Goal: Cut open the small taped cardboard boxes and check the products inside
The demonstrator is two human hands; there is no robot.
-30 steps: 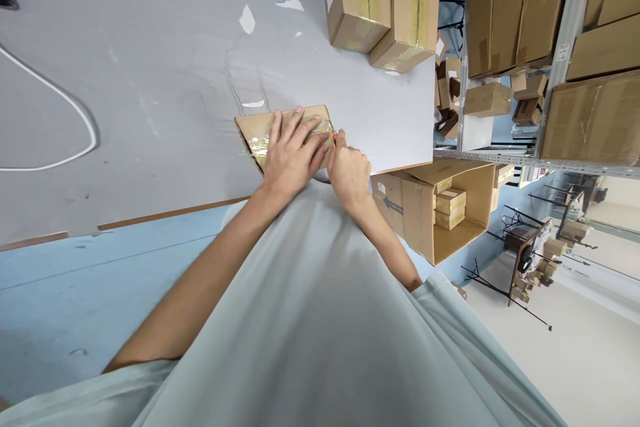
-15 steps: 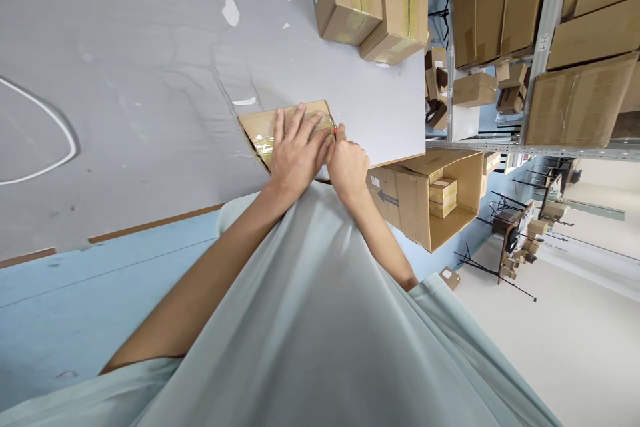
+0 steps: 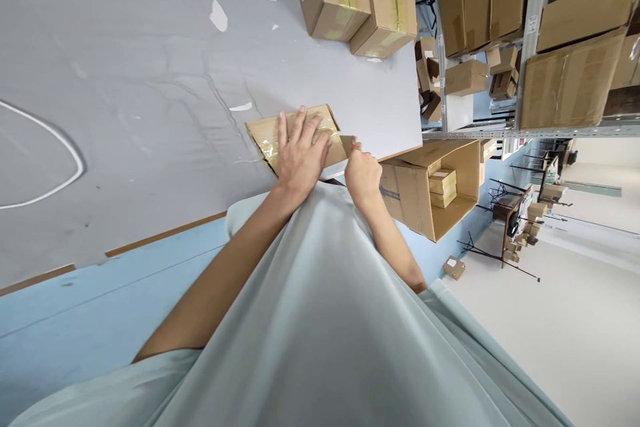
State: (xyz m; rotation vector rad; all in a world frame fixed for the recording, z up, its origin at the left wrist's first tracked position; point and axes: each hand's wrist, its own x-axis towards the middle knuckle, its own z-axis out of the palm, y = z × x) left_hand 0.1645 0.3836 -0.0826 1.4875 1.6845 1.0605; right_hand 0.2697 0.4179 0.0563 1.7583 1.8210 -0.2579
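Observation:
A small cardboard box with shiny clear tape lies near the table's front edge, close to my body. My left hand rests flat on its top, fingers spread and pressing on the tape. At the box's right end a brown flap sticks out. Just right of it, my right hand is closed in a fist around a small tool with a red part showing above the fingers. Most of that tool is hidden inside the fist, so its kind is unclear.
Two taped cartons stand at the table's far right. A large open carton holding small boxes is beside the table's right edge. Shelving with cartons rises farther right. A white cable curves across the left of the grey table.
My right hand has moved right, away from the box's end, with the red-tipped tool. A flap now shows between hand and box. My left hand stays on the box; the view has shifted slightly.

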